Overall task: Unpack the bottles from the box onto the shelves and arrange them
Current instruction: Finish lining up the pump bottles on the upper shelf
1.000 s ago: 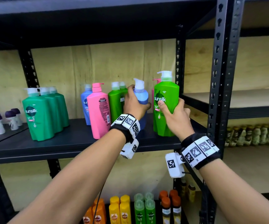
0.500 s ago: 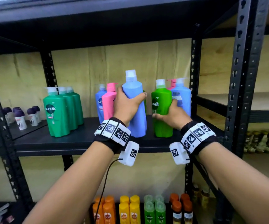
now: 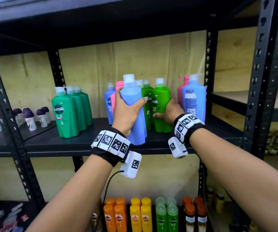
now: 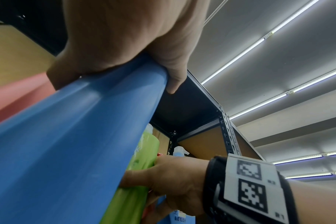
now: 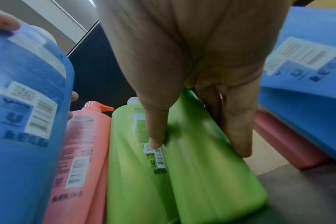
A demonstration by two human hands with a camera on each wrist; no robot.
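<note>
My left hand (image 3: 126, 113) grips a plain blue pump bottle (image 3: 135, 104) round its middle and holds it tilted, its base over the front edge of the black shelf (image 3: 68, 144). The left wrist view shows the same blue bottle (image 4: 77, 136) under my left hand (image 4: 125, 37). My right hand (image 3: 170, 113) holds a light green Sunsilk bottle (image 3: 161, 101) standing on the shelf beside two more green ones. In the right wrist view, thumb and fingers of my right hand (image 5: 192, 60) clasp that green bottle (image 5: 211, 181).
Three dark green bottles (image 3: 68, 113) stand at the left. A blue and a pink bottle (image 3: 109, 101) stand behind my left hand. Another blue and pink pair (image 3: 193, 101) stands by the right post (image 3: 265, 81). Small purple-capped bottles (image 3: 29, 118) sit far left; coloured bottles (image 3: 143, 215) fill the lower shelf.
My left hand has lifted the blue bottle up and toward the shelf front. My right hand has slid lower on the green bottle and brought it close to the other green ones.
</note>
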